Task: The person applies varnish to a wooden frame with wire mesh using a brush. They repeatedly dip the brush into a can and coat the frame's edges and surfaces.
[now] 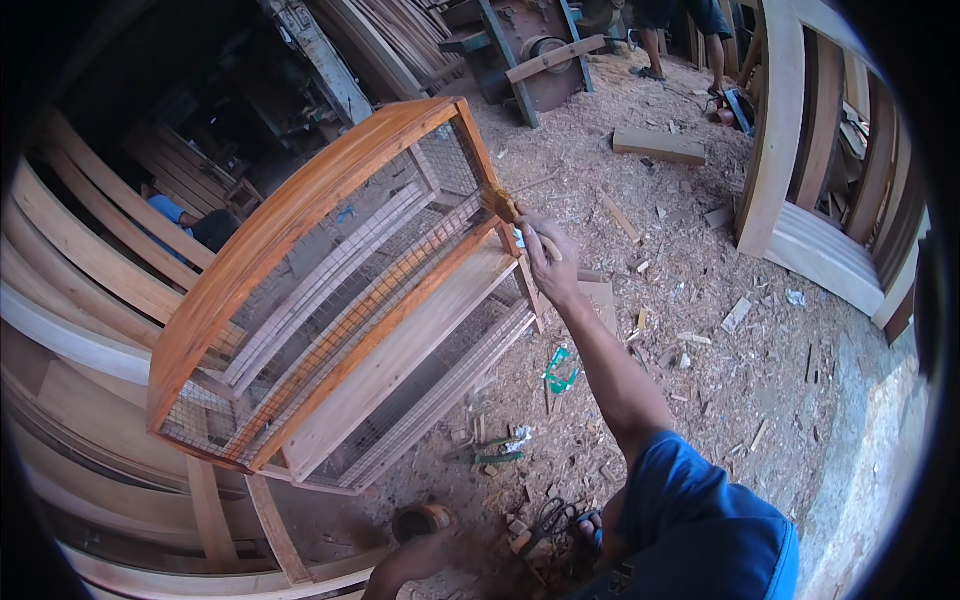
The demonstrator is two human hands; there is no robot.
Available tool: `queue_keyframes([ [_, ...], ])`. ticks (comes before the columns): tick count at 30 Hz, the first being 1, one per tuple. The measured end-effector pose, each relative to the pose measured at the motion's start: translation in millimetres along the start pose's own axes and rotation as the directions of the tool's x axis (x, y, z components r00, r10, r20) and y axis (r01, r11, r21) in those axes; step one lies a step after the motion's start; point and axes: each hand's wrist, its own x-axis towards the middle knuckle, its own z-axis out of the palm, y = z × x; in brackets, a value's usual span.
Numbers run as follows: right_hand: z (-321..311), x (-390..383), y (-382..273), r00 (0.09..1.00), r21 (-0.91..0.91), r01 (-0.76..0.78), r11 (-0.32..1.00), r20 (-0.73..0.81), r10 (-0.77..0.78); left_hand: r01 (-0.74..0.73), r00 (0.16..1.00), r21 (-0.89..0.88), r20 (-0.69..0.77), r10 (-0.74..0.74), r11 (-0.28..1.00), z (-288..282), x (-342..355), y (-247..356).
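Observation:
My right hand (548, 250) is closed round a paintbrush (500, 204). Its yellowish bristles meet the right end post of a wooden frame cage (330, 170) with wire mesh sides. The cage's top and upper rails are a glossy orange-brown, while the lower board (400, 365) and lower rails look pale and bare. Low in the view, my left hand (428, 550) is dim and grips a small round can (420, 522) below the cage. The can's contents are too dark to make out.
Curved timber pieces (90, 330) are stacked at the left. A pale slatted wooden frame (775, 130) stands at the right. Wood shavings and offcuts, including a plank (658, 146), litter the floor. A machine stand (520, 60) and another person's legs (715, 55) are farther back.

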Motion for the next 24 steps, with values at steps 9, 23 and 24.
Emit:
queue_keyframes([
  [9,-4.4,6.3,-2.3,0.981,-0.082,-0.004,0.997,0.194,0.020,-0.119,0.992,-0.056,0.022,0.121,0.991,-1.3,1.9,1.9],
  [23,3.3,9.6,-17.0,0.959,-0.105,-0.270,0.957,0.055,0.277,-0.114,0.993,-0.006,0.005,0.114,0.993,0.8,1.4,-3.0],
  [24,4.4,9.9,-18.1,0.932,-0.098,-0.357,0.929,0.025,0.361,-0.133,0.991,-0.007,-0.002,0.133,0.991,1.1,2.2,-4.4],
])
